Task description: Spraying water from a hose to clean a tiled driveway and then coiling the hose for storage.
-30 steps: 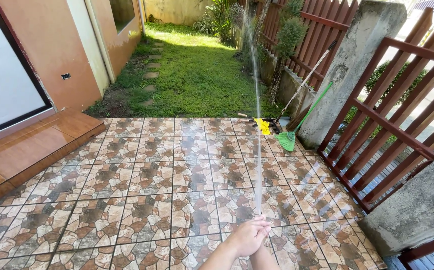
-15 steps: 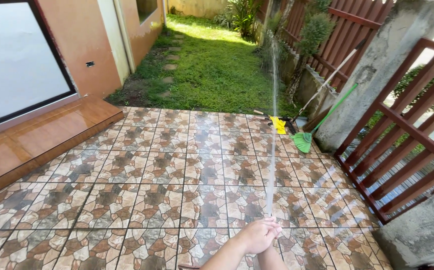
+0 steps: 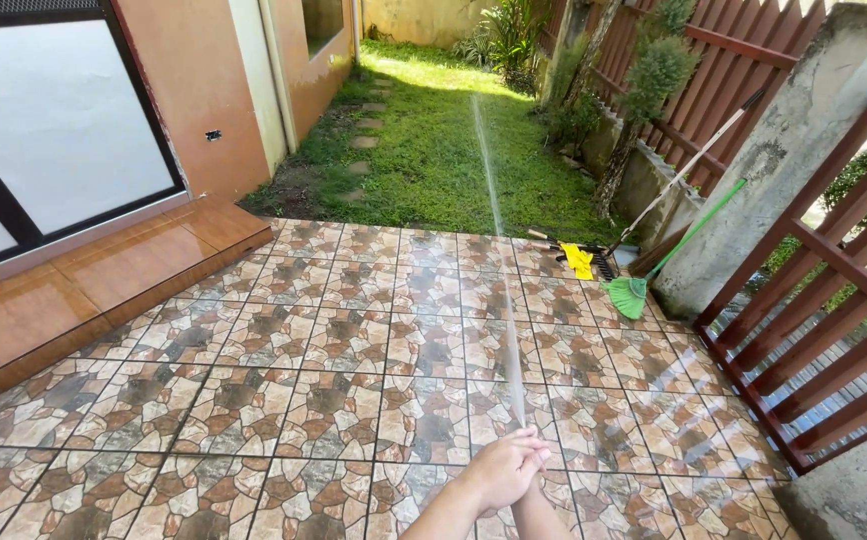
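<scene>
Our water jet now angled left of its earlier line, landing on the lawn instead of along the fence, our clasped hands slightly lower in view, our view panned left, more glass door showing

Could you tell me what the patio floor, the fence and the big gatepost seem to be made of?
Patio floor: looks like glazed ceramic tile with a stone pattern, with grout lines and a wet sheen. Fence: slats painted reddish brown, wood or metal, hard to tell. Gatepost: rough grey concrete, stained and unpainted.
</scene>
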